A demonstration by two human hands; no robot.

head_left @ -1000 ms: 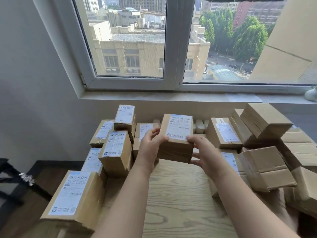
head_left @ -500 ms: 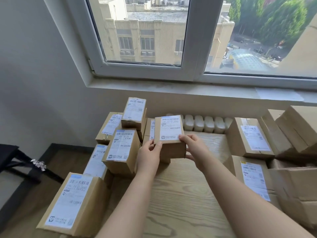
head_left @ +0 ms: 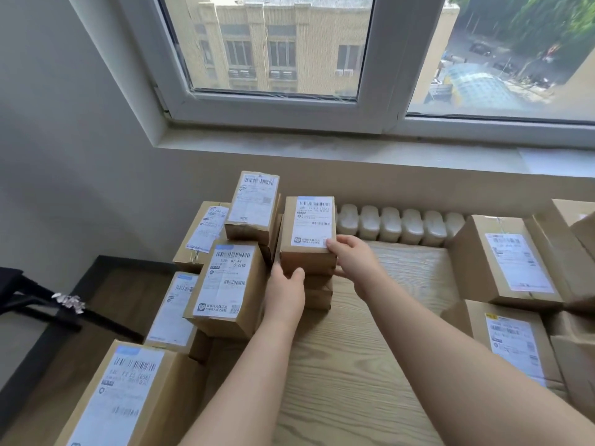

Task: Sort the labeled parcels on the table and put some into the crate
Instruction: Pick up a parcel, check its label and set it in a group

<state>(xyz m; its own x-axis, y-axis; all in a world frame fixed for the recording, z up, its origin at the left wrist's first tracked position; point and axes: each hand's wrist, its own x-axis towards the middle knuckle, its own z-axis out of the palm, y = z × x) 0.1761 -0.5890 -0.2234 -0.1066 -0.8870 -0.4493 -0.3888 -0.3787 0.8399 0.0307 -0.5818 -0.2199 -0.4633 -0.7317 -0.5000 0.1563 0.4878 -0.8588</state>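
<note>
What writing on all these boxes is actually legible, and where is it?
"530- B7 A4": white label on the brown cardboard parcel beside the left hand.
"[658]": bottom-left label on the nearest parcel.
Everything else, including on the held parcel: too blurred.

Lit by daylight through the window [head_left: 273,49], bright and a little washed out beyond the glass, softer and even indoors. Dimmer down the left wall [head_left: 64,156] and towards the floor. Only faint, soft-edged shadows on the table [head_left: 354,365] beneath the forearms. Crisp at centre, down to the barcodes on the held parcel [head_left: 307,233]; softer and stretched towards the corners, with wide-lens leaning and bending along the window frame.
</note>
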